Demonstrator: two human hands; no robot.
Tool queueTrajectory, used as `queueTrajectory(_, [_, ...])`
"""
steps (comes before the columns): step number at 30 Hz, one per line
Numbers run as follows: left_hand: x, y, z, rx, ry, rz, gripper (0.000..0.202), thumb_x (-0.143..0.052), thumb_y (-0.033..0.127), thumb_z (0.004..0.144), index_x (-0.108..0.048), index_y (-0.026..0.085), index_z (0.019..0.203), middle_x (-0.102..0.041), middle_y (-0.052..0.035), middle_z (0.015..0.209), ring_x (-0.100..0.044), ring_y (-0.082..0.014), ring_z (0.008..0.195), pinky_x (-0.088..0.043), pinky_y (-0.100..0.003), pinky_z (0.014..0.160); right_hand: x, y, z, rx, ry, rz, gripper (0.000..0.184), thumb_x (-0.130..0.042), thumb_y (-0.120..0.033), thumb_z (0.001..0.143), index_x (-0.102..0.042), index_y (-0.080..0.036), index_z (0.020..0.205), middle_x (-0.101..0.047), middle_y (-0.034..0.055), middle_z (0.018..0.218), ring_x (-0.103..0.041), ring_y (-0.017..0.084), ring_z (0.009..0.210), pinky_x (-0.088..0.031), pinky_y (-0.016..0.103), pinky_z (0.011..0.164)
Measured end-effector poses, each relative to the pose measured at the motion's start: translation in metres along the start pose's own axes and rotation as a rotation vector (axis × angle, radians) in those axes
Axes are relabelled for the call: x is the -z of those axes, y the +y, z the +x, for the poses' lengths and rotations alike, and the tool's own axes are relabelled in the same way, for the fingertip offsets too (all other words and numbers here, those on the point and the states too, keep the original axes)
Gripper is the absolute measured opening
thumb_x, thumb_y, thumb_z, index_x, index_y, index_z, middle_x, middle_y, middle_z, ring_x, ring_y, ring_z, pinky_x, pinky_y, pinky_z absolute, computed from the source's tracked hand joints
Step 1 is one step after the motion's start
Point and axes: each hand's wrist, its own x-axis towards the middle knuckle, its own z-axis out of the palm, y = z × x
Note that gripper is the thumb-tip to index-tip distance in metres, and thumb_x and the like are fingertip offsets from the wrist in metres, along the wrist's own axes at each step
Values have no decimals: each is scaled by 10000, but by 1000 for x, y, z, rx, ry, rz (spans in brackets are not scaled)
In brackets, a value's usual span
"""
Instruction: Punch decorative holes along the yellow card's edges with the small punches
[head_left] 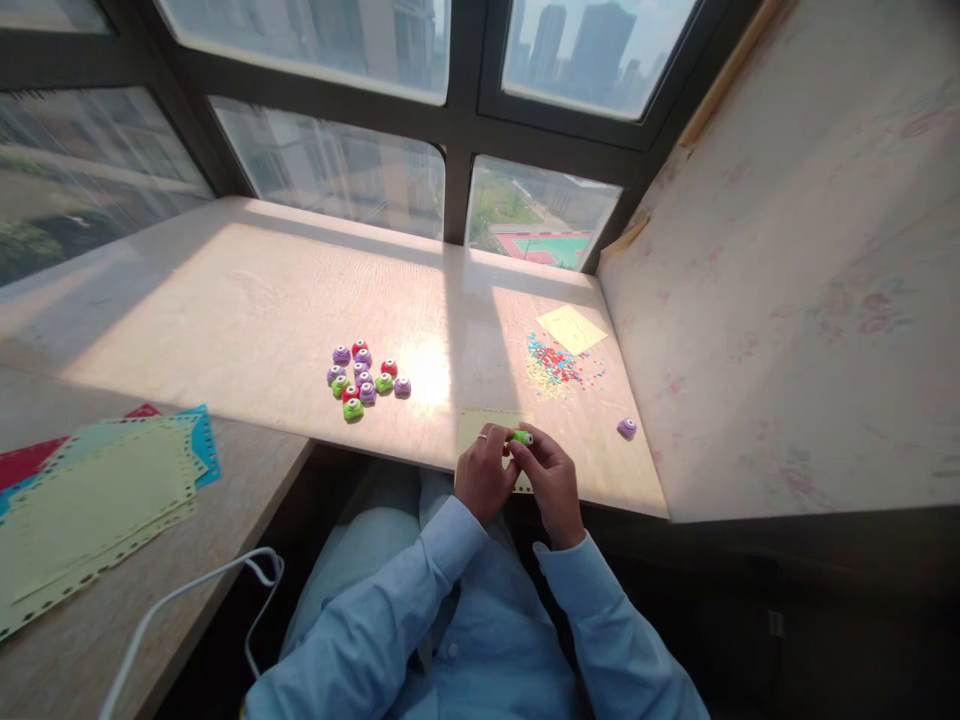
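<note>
Right now I'm pinching the green craft punch [523, 437] between my left hand [484, 478] and right hand [551, 485], fingers closed on it, over a pale yellow sheet [480, 420] at the sill's near edge. Punched confetti [555, 368] is already lying heaped beyond it, while the cluster of other punches [364, 378] is sitting well apart, untouched.

We wear a light blue long-sleeved cloth shirt [487, 660] that fills the lower middle of the frame, softly creased all over. A small pale round button [451, 651] sits on its front placket at bottom centre. The left sleeve [390, 600] and the right sleeve [607, 610] each end in a plain stitched cuff at the wrist. A thin silver ring [482, 436] circles one finger of our left hand [484, 478]. Pale blue-grey trousers [352, 560] show left of centre.
</note>
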Motion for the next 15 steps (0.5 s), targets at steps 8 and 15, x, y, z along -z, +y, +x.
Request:
queueTrajectory(8, [14, -22, 19, -178, -64, -40, 365, -636, 207, 869, -516, 215, 1214, -653, -91, 1156, -661, -235, 1022, -571, -411, 892, 49, 4, 39, 57, 67, -122, 554, -813, -437, 709, -648, -209, 1187, -722, 120, 1188, -697, 288, 1089, -544, 498, 1000])
queueTrajectory(15, [4, -41, 59, -229, -308, 166, 515, -760, 464, 804, -606, 180, 1205, -665, -151, 1229, -607, -332, 1153, -504, -488, 976, 89, 14, 77, 90, 58, -330, 381, -783, -366, 676, -605, -215, 978, -714, 75, 972, -707, 256, 910, -578, 466, 870])
